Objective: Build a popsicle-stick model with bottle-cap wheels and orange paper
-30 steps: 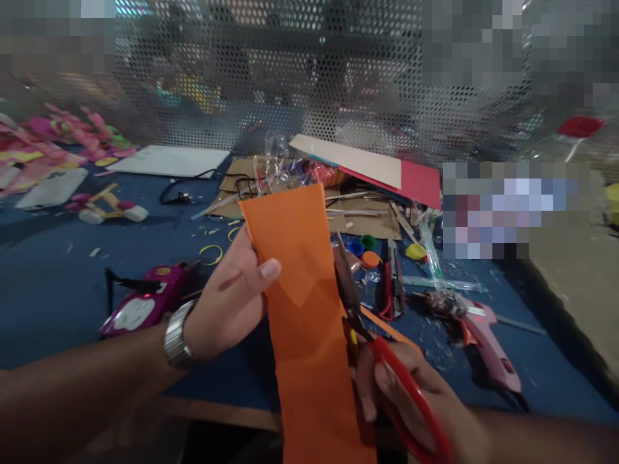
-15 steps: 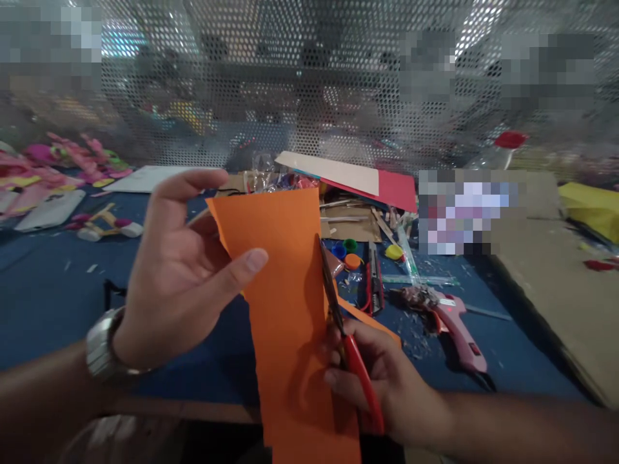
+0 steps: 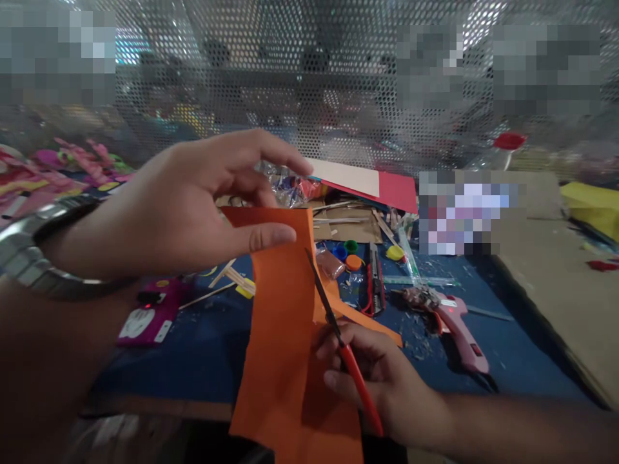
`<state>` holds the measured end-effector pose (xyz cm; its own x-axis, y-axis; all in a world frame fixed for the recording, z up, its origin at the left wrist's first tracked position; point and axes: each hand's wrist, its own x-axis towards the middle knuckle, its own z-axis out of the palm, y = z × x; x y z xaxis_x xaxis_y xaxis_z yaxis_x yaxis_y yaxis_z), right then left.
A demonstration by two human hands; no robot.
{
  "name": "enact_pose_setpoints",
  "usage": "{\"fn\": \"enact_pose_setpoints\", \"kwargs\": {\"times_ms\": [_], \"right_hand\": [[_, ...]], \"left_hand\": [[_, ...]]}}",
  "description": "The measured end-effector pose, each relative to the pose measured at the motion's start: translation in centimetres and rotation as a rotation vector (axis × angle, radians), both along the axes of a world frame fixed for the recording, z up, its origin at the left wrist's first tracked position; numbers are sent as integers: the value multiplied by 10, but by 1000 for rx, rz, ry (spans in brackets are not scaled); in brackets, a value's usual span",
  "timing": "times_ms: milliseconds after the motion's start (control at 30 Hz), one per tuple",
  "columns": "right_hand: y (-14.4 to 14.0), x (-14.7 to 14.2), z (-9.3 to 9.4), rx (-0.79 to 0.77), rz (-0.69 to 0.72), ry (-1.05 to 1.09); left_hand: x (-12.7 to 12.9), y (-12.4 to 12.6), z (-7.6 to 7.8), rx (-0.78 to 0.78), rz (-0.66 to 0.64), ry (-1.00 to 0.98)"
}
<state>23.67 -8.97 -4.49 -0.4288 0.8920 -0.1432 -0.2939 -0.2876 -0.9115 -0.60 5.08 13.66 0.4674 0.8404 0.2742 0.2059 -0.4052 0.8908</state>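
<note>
An orange sheet of paper (image 3: pixel 280 290) stands upright in front of me, its long piece curving down toward the table's edge. My left hand (image 3: pixel 193 206) is at its top, thumb across the front face and other fingertips passing behind the upper edge; the index finger stretches above it. My right hand (image 3: pixel 382 380) grips red-handled scissors (image 3: pixel 355 380) at the paper's right side. One dark blade lies in front of the paper, pointing up and left; the other blade is hidden. A narrow orange strip (image 3: pixel 370 322) bends away to the right behind the right hand.
A pink glue gun (image 3: pixel 459 328), a red utility knife (image 3: pixel 374 280) and coloured caps (image 3: pixel 353 262) lie to the right. Cardboard (image 3: pixel 546 290) covers the far right. Red and cream sheets (image 3: pixel 396 190) rest at the back, before a perforated metal screen (image 3: pixel 300 96). A purple packet (image 3: pixel 149 319) is at left.
My left hand has moved up and right over the paper's top, its thumb farther across. The paper's lower part has swung left and bends more. The right hand with the scissors has barely moved.
</note>
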Motion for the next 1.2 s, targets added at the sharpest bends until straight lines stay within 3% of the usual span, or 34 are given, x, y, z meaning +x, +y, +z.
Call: {"fn": "enact_pose_setpoints", "kwargs": {"times_ms": [233, 367, 467, 600, 700, 867, 967, 1033, 1133, 1200], "right_hand": [[-5, -3, 4, -28, -4, 0], [-5, 2, 7, 55, 18, 3], [-3, 6, 9, 178, 66, 19], [0, 8, 12, 265, 82, 7], [2, 9, 13, 282, 101, -21], [1, 9, 13, 272, 119, 2], [-1, 10, 14, 203, 112, 7], [-2, 10, 15, 146, 111, 18], [-3, 10, 17, 111, 123, 49], [-4, 10, 17, 99, 123, 63]], "left_hand": [[1, 3, 10, -140, -89, 104], [-3, 5, 6, 26, -128, 278], [-1, 7, 3, 126, -52, 354], [7, 7, 0, -94, 2, 266], [10, 7, 0, -217, -91, 176], [7, 11, -6, -40, -328, 228], [6, 14, -13, -118, -395, 208], [8, 15, -15, -254, -290, 126], [13, 13, -14, -424, -2, -127], [16, 12, -13, -386, -37, -127]]}}
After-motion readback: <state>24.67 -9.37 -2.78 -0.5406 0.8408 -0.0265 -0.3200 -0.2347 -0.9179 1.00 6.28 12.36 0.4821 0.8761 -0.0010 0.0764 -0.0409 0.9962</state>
